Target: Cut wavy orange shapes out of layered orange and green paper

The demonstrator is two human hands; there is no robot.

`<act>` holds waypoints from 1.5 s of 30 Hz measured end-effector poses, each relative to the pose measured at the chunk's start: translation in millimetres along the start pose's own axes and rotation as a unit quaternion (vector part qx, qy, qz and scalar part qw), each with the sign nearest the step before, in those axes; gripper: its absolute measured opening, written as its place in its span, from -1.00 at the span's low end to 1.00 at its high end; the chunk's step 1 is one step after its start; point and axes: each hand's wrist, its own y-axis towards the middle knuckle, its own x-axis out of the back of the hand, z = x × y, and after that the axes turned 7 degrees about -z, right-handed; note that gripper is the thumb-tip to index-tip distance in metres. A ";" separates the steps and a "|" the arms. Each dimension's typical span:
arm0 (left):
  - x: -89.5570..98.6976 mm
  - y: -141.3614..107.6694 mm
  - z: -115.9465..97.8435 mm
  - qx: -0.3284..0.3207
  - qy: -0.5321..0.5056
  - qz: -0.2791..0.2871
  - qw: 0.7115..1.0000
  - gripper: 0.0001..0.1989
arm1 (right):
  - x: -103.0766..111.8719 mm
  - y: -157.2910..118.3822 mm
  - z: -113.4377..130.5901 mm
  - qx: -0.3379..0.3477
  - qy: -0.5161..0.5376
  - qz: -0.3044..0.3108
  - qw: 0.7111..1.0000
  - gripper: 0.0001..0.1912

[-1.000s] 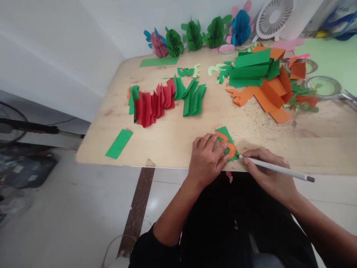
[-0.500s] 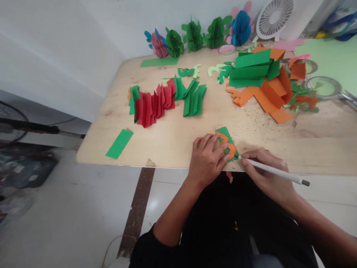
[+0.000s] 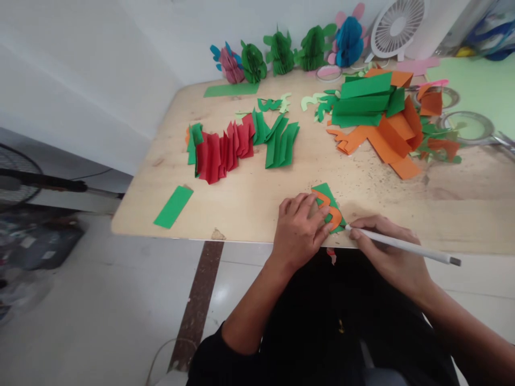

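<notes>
My left hand (image 3: 296, 230) rests at the table's front edge, its fingers spread and pressing down on an orange curved paper cutout (image 3: 335, 219). Beneath the cutout lies a small green paper rectangle (image 3: 326, 188), partly covered by the cutout and my fingers. In my right hand (image 3: 392, 249) is a white pencil (image 3: 406, 245) with a grey end, gripped low near its point. That point touches or nearly touches the green paper beside the cutout's lower right edge; which of the two I cannot tell.
Folded red paper (image 3: 209, 158) and folded green paper (image 3: 281, 145) stand left of centre. A green strip (image 3: 174, 207) lies at the front left. Green and orange folded sheets (image 3: 362, 102) pile at the right, near tape rolls (image 3: 469, 127). Paper figures (image 3: 280, 53) and a fan (image 3: 397, 29) line the back.
The pencil's rear end has swung slightly to the right, and my right hand has shifted a little with it. My left hand and the papers keep their places; the view moves slightly.
</notes>
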 end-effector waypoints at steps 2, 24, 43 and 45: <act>0.1 -0.1 -0.1 0.001 0.000 0.000 1.000 -0.69 | 1.4 1.7 1.2 0.002 0.006 -0.012 1.000 -0.92; 5.5 1.6 1.8 0.007 -0.010 0.012 1.000 -0.66 | -13.1 -1.1 -19.4 0.251 -0.077 -0.009 0.965 -0.66; 20.3 4.6 26.0 -0.071 -0.031 0.078 0.994 -0.64 | -13.2 -3.0 -17.9 0.241 -0.061 -0.008 0.968 -0.63; 22.0 5.0 30.2 -0.087 -0.034 0.084 0.992 -0.63 | -12.9 -2.8 -16.5 0.238 -0.060 -0.009 0.969 -0.62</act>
